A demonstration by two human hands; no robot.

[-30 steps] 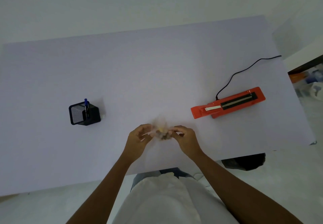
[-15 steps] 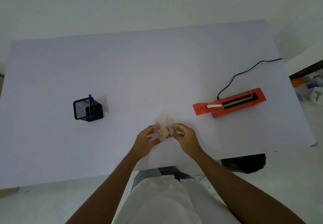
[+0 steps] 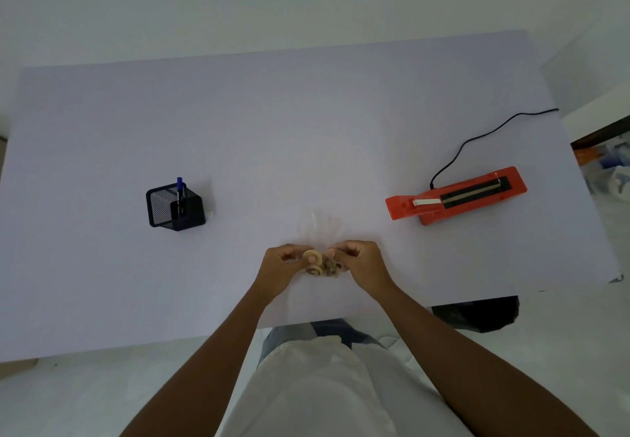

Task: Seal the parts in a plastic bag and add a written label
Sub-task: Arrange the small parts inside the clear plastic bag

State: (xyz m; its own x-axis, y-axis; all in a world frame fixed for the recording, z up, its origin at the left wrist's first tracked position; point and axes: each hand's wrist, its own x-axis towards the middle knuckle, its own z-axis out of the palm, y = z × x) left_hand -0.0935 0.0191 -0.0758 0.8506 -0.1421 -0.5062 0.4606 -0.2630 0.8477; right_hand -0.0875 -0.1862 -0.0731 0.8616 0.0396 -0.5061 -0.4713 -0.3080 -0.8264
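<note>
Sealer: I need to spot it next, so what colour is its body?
The sealer is orange-red with a black strip on top; head view shows it.

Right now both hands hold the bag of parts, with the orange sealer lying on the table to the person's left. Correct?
Not quite. The head view shows the orange sealer lying on the table to the person's right, not left. The left hand and right hand do both hold the bag of parts.

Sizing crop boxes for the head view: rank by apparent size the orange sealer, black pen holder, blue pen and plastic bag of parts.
1. orange sealer
2-3. black pen holder and plastic bag: they look alike, and the bag's clear edges are hard to trace.
4. blue pen, partly hidden in the holder.
</note>
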